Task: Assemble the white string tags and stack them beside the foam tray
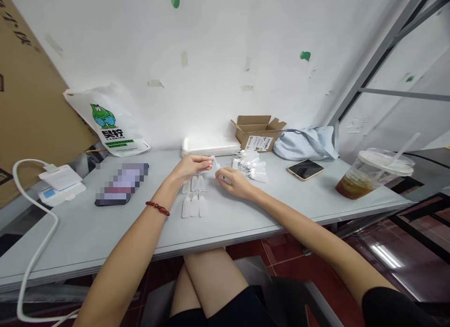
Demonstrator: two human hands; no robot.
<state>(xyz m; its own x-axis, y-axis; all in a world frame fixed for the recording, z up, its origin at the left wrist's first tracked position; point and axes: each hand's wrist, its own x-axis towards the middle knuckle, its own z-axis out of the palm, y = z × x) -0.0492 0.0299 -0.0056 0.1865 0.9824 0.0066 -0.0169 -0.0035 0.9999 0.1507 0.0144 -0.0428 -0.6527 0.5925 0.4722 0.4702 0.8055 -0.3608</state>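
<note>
My left hand: thumb and fingers pinched together on a small translucent piece, held just above the table.
My right hand: fingers curled in at the lower end of that piece; I cannot tell whether they grip it or only touch it.
My left wrist: a dark red bead bracelet.
Below my left hand: two rows of flat white pieces laid on the grey table, the farther row partly hidden by my hand.
Beyond my right hand: a loose pile of white pieces.
Against the wall: a white stack, an open cardboard box and a pale blue cloth bag.
Out to my right: a dark-screened phone, then a tilted-looking plastic cup with a straw and brown drink.
Out to my left: a pixelated phone, a white charger with its cable, and a printed white bag.
</note>
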